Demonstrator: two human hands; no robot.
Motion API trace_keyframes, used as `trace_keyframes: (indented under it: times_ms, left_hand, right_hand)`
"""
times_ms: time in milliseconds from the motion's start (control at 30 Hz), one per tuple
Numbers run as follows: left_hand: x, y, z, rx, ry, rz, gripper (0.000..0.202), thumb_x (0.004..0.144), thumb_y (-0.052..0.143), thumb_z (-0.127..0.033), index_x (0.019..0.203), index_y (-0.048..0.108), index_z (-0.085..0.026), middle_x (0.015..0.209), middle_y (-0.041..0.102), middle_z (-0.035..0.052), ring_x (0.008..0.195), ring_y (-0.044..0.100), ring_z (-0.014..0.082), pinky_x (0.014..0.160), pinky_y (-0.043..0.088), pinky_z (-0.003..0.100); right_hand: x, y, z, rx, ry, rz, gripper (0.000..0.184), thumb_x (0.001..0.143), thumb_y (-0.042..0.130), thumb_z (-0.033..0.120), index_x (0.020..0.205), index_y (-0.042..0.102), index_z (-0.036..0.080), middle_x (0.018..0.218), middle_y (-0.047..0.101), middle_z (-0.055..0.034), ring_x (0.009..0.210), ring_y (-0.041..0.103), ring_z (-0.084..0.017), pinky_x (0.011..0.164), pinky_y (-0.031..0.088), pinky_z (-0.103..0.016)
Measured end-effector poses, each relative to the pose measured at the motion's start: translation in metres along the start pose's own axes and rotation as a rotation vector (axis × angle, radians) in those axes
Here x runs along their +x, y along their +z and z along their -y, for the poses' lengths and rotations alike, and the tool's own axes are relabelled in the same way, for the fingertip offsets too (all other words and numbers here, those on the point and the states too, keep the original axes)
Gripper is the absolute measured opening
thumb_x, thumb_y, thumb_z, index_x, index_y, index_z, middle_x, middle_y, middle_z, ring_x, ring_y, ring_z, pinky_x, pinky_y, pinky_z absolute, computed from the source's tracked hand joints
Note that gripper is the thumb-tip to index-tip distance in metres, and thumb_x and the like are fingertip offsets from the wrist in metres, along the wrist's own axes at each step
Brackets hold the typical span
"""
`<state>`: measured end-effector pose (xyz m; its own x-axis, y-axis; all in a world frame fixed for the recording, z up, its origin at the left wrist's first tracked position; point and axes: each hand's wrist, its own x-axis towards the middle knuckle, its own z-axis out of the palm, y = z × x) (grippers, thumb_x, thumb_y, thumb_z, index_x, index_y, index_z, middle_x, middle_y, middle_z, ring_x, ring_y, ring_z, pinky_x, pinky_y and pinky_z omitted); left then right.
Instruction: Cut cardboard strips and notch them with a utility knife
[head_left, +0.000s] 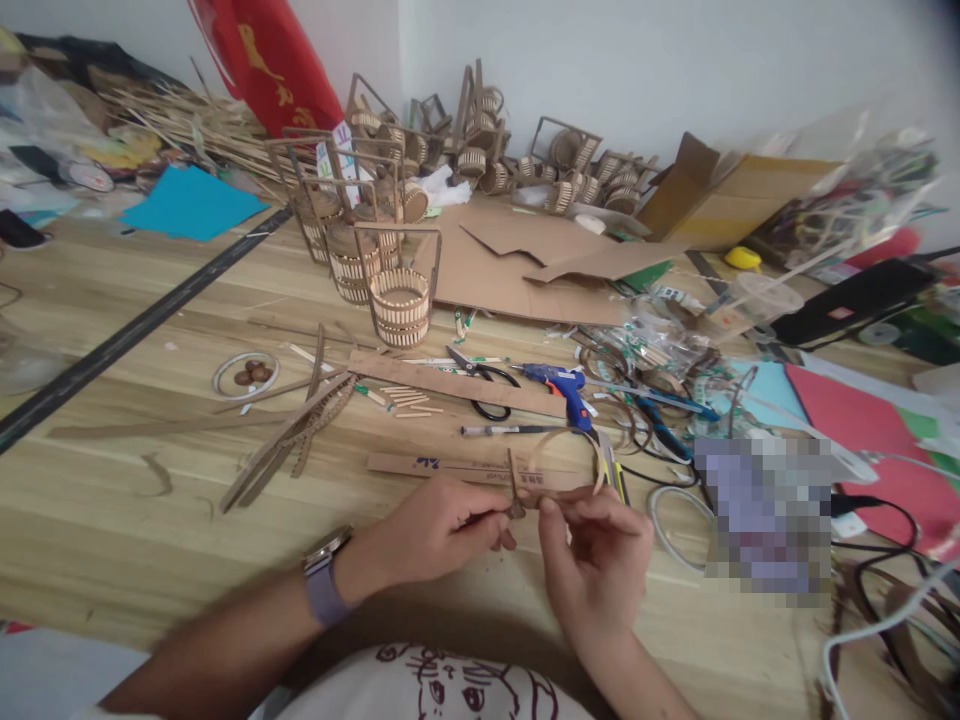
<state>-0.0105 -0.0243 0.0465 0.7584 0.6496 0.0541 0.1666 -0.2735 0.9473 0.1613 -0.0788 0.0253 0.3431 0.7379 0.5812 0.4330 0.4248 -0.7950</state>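
My left hand [431, 530] pinches one end of a thin brown cardboard strip [559, 440] that curves up into a loop above my fingers. My right hand [600, 555] pinches the same strip from the other side, fingers closed. A watch sits on my left wrist [326, 580]. Both hands hover over the wooden table [112, 500], just in front of a flat cardboard piece [465, 467].
Black scissors [484, 385], a blue glue gun [562, 385] and a pen [510, 430] lie beyond my hands. Small woven baskets with frames [397, 300] stand further back. Cardboard sheets [517, 265], cut strips [292, 435], cables [885, 560] and coloured paper [191, 203] crowd the table.
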Motion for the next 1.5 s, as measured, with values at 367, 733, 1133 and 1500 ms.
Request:
trace_keyframes:
  times_ms: [367, 733, 1133, 1500]
  left_hand:
    - [0.005, 0.006, 0.004, -0.038, -0.177, -0.102, 0.032, 0.098, 0.045, -0.034, 0.079, 0.064, -0.016, 0.073, 0.070, 0.0018, 0.066, 0.064, 0.0141, 0.062, 0.044, 0.021]
    - [0.002, 0.012, 0.002, -0.032, -0.167, -0.131, 0.028, 0.097, 0.047, -0.029, 0.077, 0.062, -0.017, 0.075, 0.073, 0.0019, 0.068, 0.068, 0.0133, 0.062, 0.046, 0.020]
    - [0.000, 0.007, -0.003, 0.001, -0.120, -0.097, 0.029, 0.093, 0.047, -0.023, 0.073, 0.066, -0.016, 0.073, 0.074, 0.0025, 0.064, 0.066, 0.0126, 0.060, 0.043, 0.020]
    - [0.004, 0.008, -0.001, -0.034, -0.188, -0.110, 0.031, 0.099, 0.046, -0.036, 0.083, 0.063, -0.017, 0.076, 0.072, 0.0025, 0.070, 0.068, 0.0146, 0.063, 0.047, 0.022]
  right_hand:
    - [-0.002, 0.001, 0.004, -0.461, -0.237, 0.288, 0.017, 0.094, 0.054, 0.021, 0.107, 0.065, 0.024, 0.089, 0.080, -0.0048, 0.078, 0.077, -0.022, 0.066, 0.063, -0.032]
    - [-0.005, 0.002, 0.010, -0.532, -0.176, 0.291, 0.018, 0.096, 0.049, 0.022, 0.096, 0.066, 0.023, 0.078, 0.080, -0.0027, 0.062, 0.076, -0.020, 0.053, 0.059, -0.026]
    - [-0.010, 0.003, 0.003, 0.034, 0.032, 0.092, 0.023, 0.092, 0.062, 0.015, 0.111, 0.054, 0.026, 0.087, 0.078, -0.0030, 0.075, 0.077, -0.018, 0.065, 0.063, -0.027]
    - [-0.011, 0.002, -0.002, -0.148, -0.057, 0.199, 0.020, 0.091, 0.061, 0.015, 0.108, 0.062, 0.025, 0.089, 0.079, -0.0055, 0.079, 0.077, -0.021, 0.071, 0.064, -0.033]
